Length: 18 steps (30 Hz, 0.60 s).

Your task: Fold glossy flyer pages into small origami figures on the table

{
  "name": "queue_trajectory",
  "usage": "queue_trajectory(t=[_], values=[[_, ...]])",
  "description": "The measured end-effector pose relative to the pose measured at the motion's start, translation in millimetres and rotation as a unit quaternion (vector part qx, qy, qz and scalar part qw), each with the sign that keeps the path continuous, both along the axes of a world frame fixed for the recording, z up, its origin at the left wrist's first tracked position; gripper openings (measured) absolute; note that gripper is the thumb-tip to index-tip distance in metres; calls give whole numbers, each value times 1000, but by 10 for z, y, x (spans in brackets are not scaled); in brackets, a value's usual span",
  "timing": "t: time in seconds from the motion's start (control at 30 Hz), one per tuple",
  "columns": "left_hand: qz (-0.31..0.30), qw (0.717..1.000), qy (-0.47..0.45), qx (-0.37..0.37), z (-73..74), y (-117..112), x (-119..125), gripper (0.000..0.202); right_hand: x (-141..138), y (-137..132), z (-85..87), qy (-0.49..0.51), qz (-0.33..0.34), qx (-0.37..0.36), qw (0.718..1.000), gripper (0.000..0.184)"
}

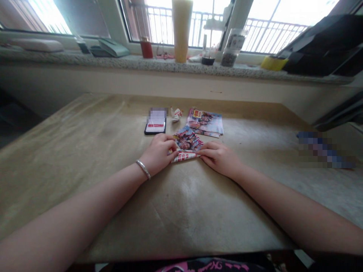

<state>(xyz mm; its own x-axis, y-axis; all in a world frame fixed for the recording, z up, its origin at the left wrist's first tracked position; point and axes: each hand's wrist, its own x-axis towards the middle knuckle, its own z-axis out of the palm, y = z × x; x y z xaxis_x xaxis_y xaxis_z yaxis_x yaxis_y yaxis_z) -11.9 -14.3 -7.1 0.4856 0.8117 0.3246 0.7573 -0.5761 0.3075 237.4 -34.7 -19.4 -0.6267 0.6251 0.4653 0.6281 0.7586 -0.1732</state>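
Observation:
A colourful printed sheet of paper (187,139) lies on the table between my hands, its near edge folded over into a white strip with red print. My left hand (162,150), with a silver bangle at the wrist, pinches the left end of that fold. At the right end, the fingers of my right hand (217,155) grip the same fold. Just beyond stand a small folded paper piece (176,114) and, to its right, a stack of printed leaflets (206,121). A phone (155,122) with a lit screen lies beyond my left hand.
The tan table (181,211) reaches to the wall under a stone windowsill (119,64). On the sill are a tall yellow cylinder (182,32), a red jar (146,48), clear containers (231,49) and a dark bag (317,45). A blurred blue item (326,150) lies at the right.

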Motion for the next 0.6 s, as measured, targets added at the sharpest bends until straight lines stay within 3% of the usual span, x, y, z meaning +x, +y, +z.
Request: queue_trajectory(t=[0.17, 0.3, 0.6], values=[[16, 999, 7, 36, 2, 34, -42, 12, -19, -36, 18, -9, 8, 11, 1000, 24], [27, 1000, -2, 11, -25, 48, -24, 10, -5, -22, 6, -17, 9, 16, 1000, 24], [-5, 1000, -19, 4, -18, 117, -1, 12, 18, 13, 5, -20, -15, 4, 1000, 25]])
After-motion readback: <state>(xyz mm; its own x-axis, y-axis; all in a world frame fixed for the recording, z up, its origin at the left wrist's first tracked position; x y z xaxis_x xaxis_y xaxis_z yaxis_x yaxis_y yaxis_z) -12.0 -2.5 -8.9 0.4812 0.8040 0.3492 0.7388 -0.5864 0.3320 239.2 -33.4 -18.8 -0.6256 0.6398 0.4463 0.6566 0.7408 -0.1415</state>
